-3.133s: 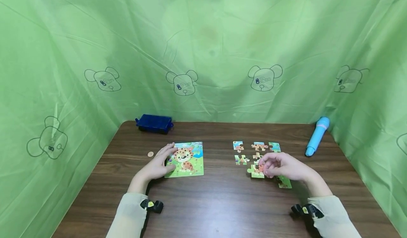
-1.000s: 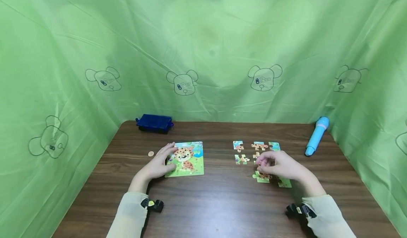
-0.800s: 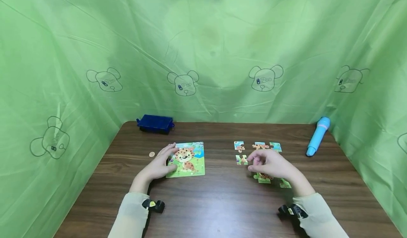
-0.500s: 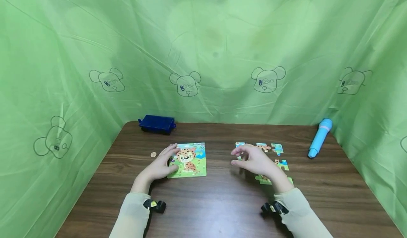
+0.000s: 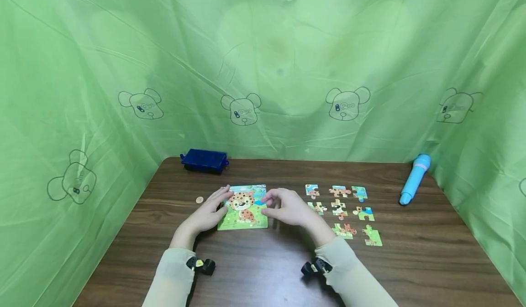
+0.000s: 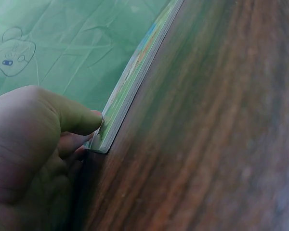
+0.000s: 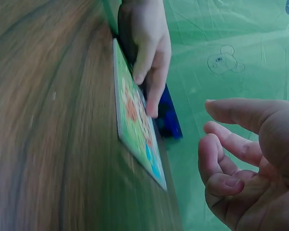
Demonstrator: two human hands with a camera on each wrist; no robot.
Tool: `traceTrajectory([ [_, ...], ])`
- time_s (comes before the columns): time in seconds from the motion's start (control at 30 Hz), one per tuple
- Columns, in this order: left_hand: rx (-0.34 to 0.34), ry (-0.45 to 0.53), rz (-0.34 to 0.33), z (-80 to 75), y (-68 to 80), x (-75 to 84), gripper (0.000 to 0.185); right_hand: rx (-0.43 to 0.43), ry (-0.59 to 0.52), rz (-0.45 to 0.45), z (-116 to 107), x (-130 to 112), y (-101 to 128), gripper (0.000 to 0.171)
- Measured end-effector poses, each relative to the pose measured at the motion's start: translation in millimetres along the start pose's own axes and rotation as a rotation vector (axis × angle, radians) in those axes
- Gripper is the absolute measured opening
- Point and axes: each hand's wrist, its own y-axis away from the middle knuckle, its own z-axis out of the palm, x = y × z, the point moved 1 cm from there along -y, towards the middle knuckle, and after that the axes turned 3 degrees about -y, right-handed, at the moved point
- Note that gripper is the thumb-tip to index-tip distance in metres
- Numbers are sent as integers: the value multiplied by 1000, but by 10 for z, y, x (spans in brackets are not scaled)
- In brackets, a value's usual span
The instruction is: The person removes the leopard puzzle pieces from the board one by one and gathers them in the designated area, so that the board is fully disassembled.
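Observation:
A square board with a spotted cub on green and blue lies on the table's left half. My left hand rests at its left edge, thumb over the picture and index fingertip at the top left corner. In the left wrist view, the thumb lies over the board's near corner with other fingers beside the edge. My right hand hovers at the board's right edge, fingers loosely bent. The right wrist view shows nothing between its thumb and fingers. Several loose jigsaw pieces lie spread out to the right.
A dark blue box sits at the table's back left. A small round tan disc lies left of the board. The light blue microphone-shaped toy lies near the right edge. Green curtain surrounds the brown wooden table.
My right hand has travelled left from the loose pieces to the board's right edge. Earlier it shifted a bottom-row piece towards the lower right. My left hand has stayed put.

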Motion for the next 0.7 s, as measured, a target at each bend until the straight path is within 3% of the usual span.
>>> traceTrajectory([
  [0.4,10,18,-11,-10,-30,34,56,32,-87,44,356,-48,-216,27],
  [0.7,17,56,-17,-4,-32,-10,55,25,-58,58,663,-65,-407,35],
])
